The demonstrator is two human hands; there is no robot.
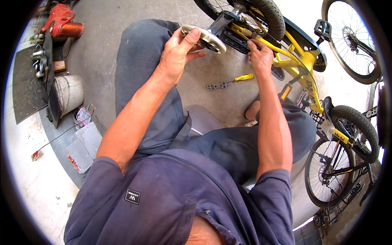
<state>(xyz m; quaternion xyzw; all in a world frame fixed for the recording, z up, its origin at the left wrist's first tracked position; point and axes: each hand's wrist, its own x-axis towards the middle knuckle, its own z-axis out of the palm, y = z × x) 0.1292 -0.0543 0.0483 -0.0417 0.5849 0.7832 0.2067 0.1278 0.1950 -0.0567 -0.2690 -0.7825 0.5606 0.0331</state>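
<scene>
A small yellow bicycle (307,64) lies tipped over in front of me, its near wheel (274,18) at the top. My left hand (176,55) grips a small training wheel (209,39) with a silvery rim, thumb across its face. It sits against a black bracket (221,25) beside the bicycle's rear end. My right hand (260,55) is closed at the yellow frame tubes, fingertips pinched; what they hold, if anything, is hidden. Below, between my legs, a yellow-handled screwdriver (243,77) and a flat grey multi-hole wrench (217,86) lie on the concrete floor.
Other bicycles stand on the right, with a large wheel (330,173) low down and another wheel (352,41) at the upper right. On the left are a white bucket (68,93), a red can (67,30), a dark board (28,83) and a grey flat box (83,143).
</scene>
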